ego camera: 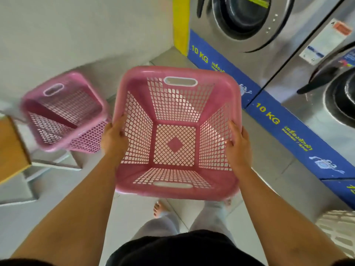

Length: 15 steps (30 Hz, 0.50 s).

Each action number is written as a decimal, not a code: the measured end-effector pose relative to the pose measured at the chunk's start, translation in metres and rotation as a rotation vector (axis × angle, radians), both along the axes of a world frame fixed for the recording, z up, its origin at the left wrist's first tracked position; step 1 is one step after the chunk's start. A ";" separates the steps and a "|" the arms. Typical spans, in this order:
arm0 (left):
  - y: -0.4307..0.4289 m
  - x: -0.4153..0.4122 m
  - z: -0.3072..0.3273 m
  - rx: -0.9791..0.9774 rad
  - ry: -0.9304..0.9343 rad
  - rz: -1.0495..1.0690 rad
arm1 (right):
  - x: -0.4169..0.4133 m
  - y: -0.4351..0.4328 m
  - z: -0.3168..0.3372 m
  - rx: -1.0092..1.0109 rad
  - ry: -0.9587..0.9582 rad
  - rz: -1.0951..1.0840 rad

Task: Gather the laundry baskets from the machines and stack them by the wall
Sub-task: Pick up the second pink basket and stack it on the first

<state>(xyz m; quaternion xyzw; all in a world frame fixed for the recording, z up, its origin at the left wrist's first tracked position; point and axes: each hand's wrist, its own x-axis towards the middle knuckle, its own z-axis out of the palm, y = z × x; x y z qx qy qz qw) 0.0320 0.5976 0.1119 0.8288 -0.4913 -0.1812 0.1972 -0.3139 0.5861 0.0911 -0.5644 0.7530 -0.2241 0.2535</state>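
Both hands, left hand (114, 138) and right hand (238, 145), grip an empty pink lattice basket (175, 191).

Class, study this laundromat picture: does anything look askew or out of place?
The pink baskets by the wall sit tilted, the upper one nested crookedly in the lower, not squarely. The basket held level in both hands, left and right, looks undamaged and empty. Nothing is spilled.

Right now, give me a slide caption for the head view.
Both hands carry an empty pink basket toward another pink basket by the wall.
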 end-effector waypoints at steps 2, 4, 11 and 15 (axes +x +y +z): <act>0.012 0.038 0.012 -0.028 0.016 0.091 | 0.040 -0.012 0.012 -0.043 0.008 0.074; 0.025 0.072 0.027 -0.052 0.021 0.197 | 0.080 -0.023 0.024 -0.080 0.004 0.137; 0.073 0.178 0.078 -0.262 -0.010 0.469 | 0.212 -0.053 0.069 -0.257 -0.043 0.328; 0.092 0.225 0.100 -0.361 -0.024 0.624 | 0.276 -0.059 0.095 -0.349 -0.064 0.395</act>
